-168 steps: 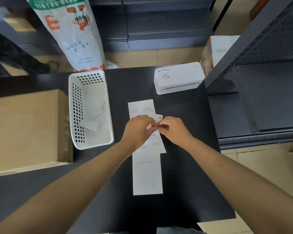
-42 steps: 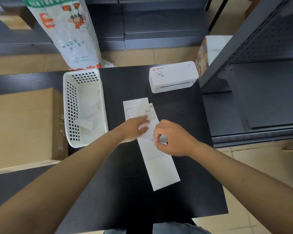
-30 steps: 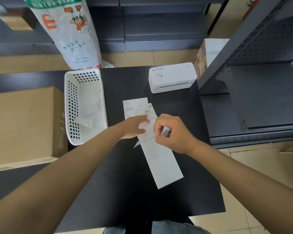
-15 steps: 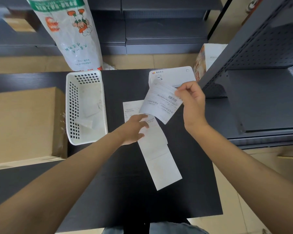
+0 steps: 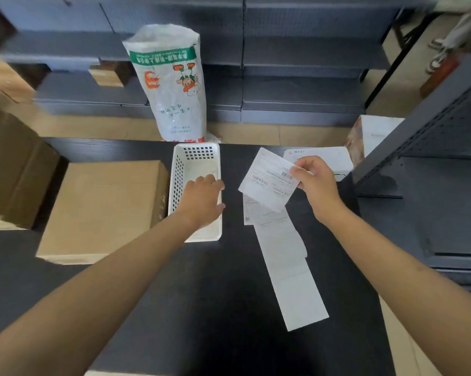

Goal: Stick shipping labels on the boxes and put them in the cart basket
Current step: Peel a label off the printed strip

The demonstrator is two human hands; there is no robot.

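Peeled shipping label (image 5: pixel 269 180) held above the black table (image 5: pixel 201 308).
Right hand (image 5: pixel 314 183) pinches its edge; left hand (image 5: pixel 203 202), fingers relaxed, reaches into the white basket (image 5: pixel 178 172) beside the cardboard box (image 5: pixel 101 210).

White label (image 5: pixel 269 180) carrying fine black print and a barcode, white backing strip (image 5: pixel 288 270) lying on a black wood-grain table (image 5: pixel 201 308), white basket (image 5: pixel 195 158) showing a square-hole grid, plain tan cardboard box (image 5: pixel 101 210), white sack (image 5: pixel 172 82) displaying a green band — red-and-green cartoon figure, dark grey shelving (image 5: pixel 296 85).
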